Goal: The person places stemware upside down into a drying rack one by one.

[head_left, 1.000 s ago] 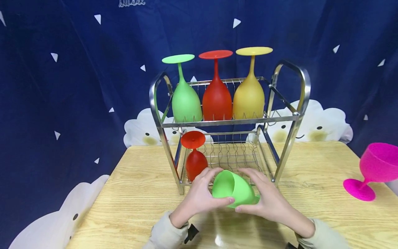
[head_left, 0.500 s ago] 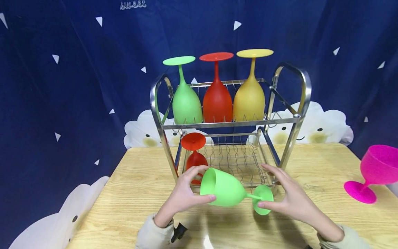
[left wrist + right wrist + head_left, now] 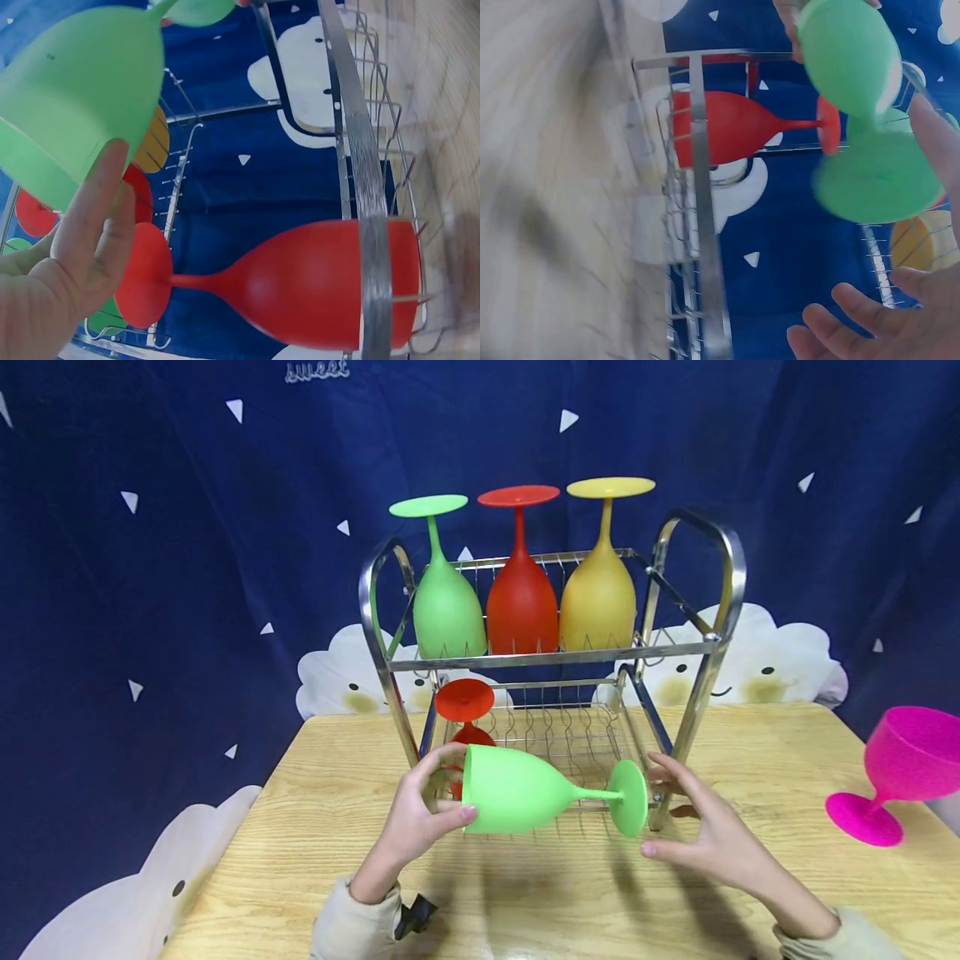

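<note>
A green wine goblet (image 3: 517, 789) lies sideways in the air before the rack, bowl to the left and round foot to the right. My left hand (image 3: 412, 814) holds its bowl near the rim, the thumb in front. Beside the foot, my right hand (image 3: 712, 839) is spread, fingers apart and holding nothing; the right wrist view shows the foot (image 3: 881, 176) blurred close to the thumb. Behind the left hand, a small red goblet (image 3: 465, 700) stands upside down on the lower tier, partly hidden in the head view. Its whole bowl (image 3: 307, 285) appears in the left wrist view.
A two-tier metal rack (image 3: 547, 658) stands on the wooden table (image 3: 315, 827). Upside down on its upper tier are a green goblet (image 3: 450, 610), a red goblet (image 3: 522, 602) and a yellow goblet (image 3: 598, 602). A pink goblet (image 3: 911, 756) stands upright at the right.
The green goblet has swung level, its foot coming into sight on the right, and has moved left and up with my left hand. My right hand has moved right, away from the bowl.
</note>
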{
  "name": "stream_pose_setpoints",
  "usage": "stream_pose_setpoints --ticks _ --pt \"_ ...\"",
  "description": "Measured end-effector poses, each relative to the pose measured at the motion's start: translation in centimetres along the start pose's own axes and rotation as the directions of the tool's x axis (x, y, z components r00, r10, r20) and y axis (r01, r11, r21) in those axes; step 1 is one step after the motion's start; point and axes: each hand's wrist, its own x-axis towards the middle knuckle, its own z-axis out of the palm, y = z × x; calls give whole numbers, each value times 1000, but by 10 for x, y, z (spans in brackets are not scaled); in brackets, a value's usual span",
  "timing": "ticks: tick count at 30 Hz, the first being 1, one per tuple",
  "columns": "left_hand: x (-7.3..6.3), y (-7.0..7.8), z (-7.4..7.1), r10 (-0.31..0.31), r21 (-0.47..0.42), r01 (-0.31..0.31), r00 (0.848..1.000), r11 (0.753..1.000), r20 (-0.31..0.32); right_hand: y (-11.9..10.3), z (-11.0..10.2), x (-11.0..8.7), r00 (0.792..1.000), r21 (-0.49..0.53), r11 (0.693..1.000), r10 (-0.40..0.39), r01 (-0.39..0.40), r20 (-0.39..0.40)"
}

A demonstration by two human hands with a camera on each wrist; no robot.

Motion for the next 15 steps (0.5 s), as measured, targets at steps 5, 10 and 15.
stream_pose_setpoints --ticks 5,10,15 --pt "2 -6 3 109 -64 -110 994 992 -16 6 16 1 999 219 976 -3 -7 44" --pt "5 -13 12 172 -135 -174 985 975 -29 8 34 7 995 420 908 -46 6 86" --pt "8 -18 21 163 -170 -168 986 971 -42 5 48 14 986 619 785 -73 -34 146"
